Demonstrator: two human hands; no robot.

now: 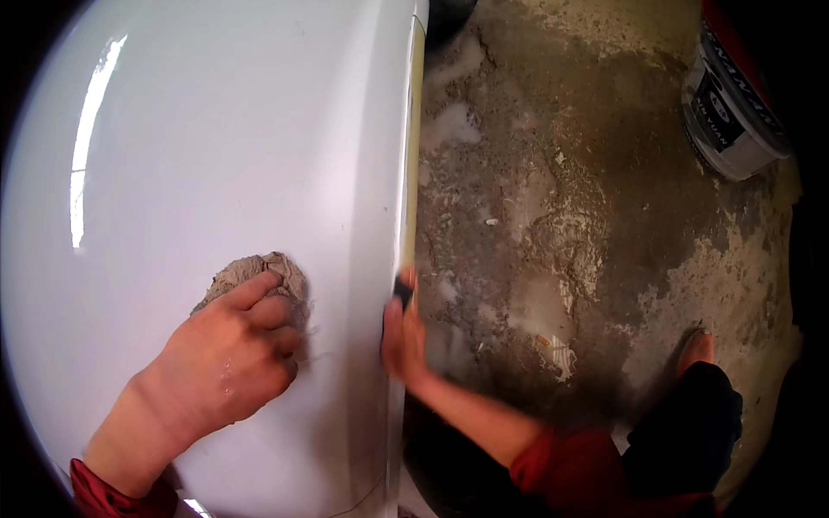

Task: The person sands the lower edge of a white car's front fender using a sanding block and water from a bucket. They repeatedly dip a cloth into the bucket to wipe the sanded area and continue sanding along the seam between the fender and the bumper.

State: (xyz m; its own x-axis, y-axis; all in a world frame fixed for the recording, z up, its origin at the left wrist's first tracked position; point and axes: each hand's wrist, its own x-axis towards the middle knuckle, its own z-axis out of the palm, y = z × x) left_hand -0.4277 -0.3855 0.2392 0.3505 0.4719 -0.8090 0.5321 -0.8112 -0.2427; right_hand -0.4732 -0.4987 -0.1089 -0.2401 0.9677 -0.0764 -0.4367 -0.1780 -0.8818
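A glossy white panel [224, 147], rounded like a car body part, fills the left half. My left hand [237, 345] presses a crumpled grey-brown cloth [237, 274] onto its surface, fingers closed around the rag. At the panel's right edge, my right hand [404, 341] grips a small dark flat piece [402, 292] between thumb and fingers. That piece lies against the pale yellowish edge strip [414, 129]; its exact kind is too blurred to tell. The fingers beyond the edge are partly hidden.
Wet, stained concrete floor [553, 224] stretches out to the right. A white bucket [734, 121] with dark and red markings stands at the upper right. One of my feet [696, 350] and a dark trouser leg [691, 423] are at the lower right.
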